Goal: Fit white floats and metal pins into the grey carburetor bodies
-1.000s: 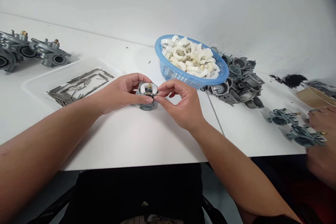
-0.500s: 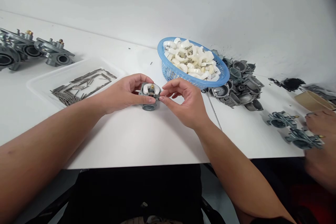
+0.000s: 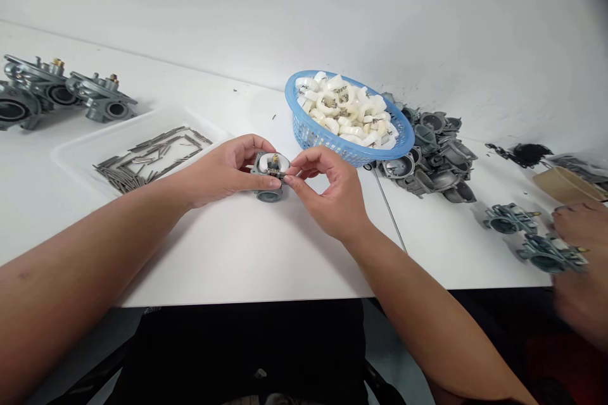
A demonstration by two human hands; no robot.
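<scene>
A small grey metal carburetor body [image 3: 270, 176] with a white float and a brass part on top rests on the white table [image 3: 237, 253]. My left hand [image 3: 223, 171] is wrapped round its left side, thumb on the front. My right hand [image 3: 327, 193] pinches at its right edge with thumb and forefinger; what the pinch holds is too small to make out. Just behind stands a blue basket [image 3: 332, 136] full of white plastic floats.
A clear tray [image 3: 85, 145] of thin metal pins lies to the left, with finished grey bodies [image 3: 66, 92] beyond it. A heap of grey metal bowls [image 3: 437, 158] sits right of the basket. At the far right another person's hands [image 3: 582, 266] work on two grey bodies [image 3: 532, 234].
My hands and the carburetor body stay almost in place; the right thumb and forefinger have closed in slightly on the part's right edge.
</scene>
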